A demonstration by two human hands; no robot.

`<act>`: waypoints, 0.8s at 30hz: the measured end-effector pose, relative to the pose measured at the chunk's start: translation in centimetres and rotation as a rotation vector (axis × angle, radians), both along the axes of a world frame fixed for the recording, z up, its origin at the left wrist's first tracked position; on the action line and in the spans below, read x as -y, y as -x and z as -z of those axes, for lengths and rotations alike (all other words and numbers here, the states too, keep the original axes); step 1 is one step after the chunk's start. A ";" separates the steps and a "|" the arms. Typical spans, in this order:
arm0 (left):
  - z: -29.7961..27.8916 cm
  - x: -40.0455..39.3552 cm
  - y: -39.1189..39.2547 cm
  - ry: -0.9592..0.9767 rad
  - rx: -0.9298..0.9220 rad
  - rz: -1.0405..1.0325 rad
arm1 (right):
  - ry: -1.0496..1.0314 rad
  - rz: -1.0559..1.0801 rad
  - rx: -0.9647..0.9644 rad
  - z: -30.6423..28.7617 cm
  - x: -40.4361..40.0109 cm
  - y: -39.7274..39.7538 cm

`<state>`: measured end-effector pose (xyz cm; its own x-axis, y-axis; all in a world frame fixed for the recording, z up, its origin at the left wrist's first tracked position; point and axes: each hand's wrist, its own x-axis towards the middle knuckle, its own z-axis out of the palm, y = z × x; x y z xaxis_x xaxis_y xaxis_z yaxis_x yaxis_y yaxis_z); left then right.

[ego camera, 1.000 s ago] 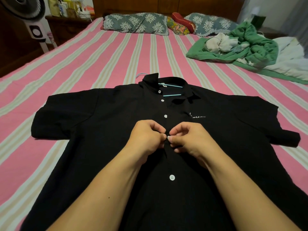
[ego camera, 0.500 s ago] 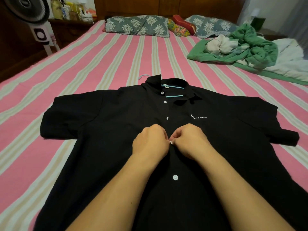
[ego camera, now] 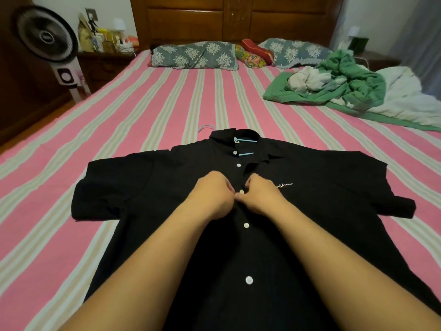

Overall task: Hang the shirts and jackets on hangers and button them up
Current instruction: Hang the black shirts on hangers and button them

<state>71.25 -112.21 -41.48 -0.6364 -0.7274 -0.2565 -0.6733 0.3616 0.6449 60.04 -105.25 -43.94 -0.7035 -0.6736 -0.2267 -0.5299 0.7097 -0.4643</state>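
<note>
A black short-sleeved shirt (ego camera: 148,187) lies flat on the striped bed, front up, collar away from me. A light blue hanger (ego camera: 245,141) sits inside it; its hook pokes out past the collar. White buttons run down the placket. My left hand (ego camera: 212,194) and my right hand (ego camera: 260,194) meet at the middle of the chest, each pinching one edge of the placket around a white button (ego camera: 241,192). Two buttons below my hands look fastened. Above my hands the neck gapes open.
The bed (ego camera: 143,111) has a pink and cream striped sheet. A heap of green and white clothes (ego camera: 338,84) lies at the back right. Pillows (ego camera: 195,54) line the headboard. A standing fan (ego camera: 47,41) and a cluttered nightstand are at the far left.
Both hands have moved up the placket from the lower chest button to the one above. The button they worked on earlier now shows below them. The camera view has lifted.
</note>
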 end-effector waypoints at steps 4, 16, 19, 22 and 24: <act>3.8 1.4 3.8 -0.217 -0.323 -0.279 | 0.053 0.088 0.019 2.5 0.5 1.6; 7.8 1.9 5.7 0.079 -0.134 -0.077 | 0.048 0.082 -0.081 4.2 1.6 4.2; 7.8 2.2 5.6 0.028 -0.166 -0.119 | 0.034 0.050 -0.086 3.9 1.7 3.9; 7.8 1.9 5.8 0.060 -0.127 -0.103 | 0.056 0.127 0.006 3.3 1.5 4.6; 7.6 1.8 5.8 0.070 -0.119 -0.090 | 0.099 0.170 0.113 3.1 0.9 5.1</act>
<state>65.41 -113.98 -49.13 -0.5908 -0.7963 -0.1296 -0.6254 0.3505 0.6971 54.94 -106.19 -47.06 -0.7827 -0.5703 -0.2492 -0.3470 0.7324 -0.5858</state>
